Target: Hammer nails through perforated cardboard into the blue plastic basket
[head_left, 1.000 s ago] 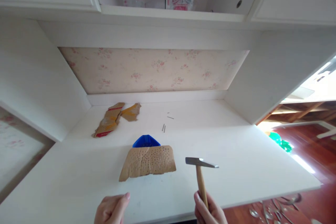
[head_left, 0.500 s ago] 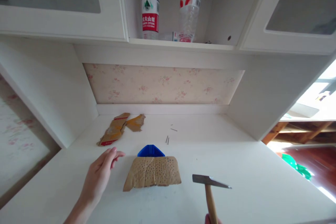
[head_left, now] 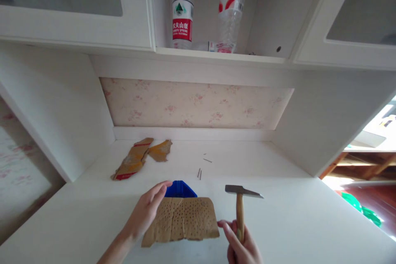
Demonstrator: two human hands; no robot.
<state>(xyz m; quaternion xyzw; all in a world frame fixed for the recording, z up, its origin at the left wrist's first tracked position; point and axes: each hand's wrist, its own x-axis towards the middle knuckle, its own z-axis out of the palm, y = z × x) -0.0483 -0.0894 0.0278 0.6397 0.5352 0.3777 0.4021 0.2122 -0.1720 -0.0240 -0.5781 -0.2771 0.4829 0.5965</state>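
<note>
My right hand [head_left: 239,243] is wrapped round the wooden handle of a hammer [head_left: 240,210], whose metal head points up with its thin end to the right. One finger of that hand reaches towards the right edge of a piece of brown cardboard [head_left: 188,218] full of small punched holes. My left hand [head_left: 148,210], fingers stretched out and holding nothing, is over the cardboard's left side. Its fingertips are at a blue plastic object [head_left: 180,189] that shows behind the cardboard; whether they touch it I cannot tell. The cardboard hides the rest of the blue object.
Several nails [head_left: 199,173] lie on the white tabletop [head_left: 262,165] beyond the cardboard. Torn cardboard scraps [head_left: 133,160] lie at the back left. Above is an open cabinet shelf [head_left: 216,55] with plastic bottles [head_left: 182,20]. White side panels stand left and right.
My left hand has moved right, to the cardboard and the blue object. My right hand has come further into view, with the hammer higher and slightly left. The view has shifted a little.
</note>
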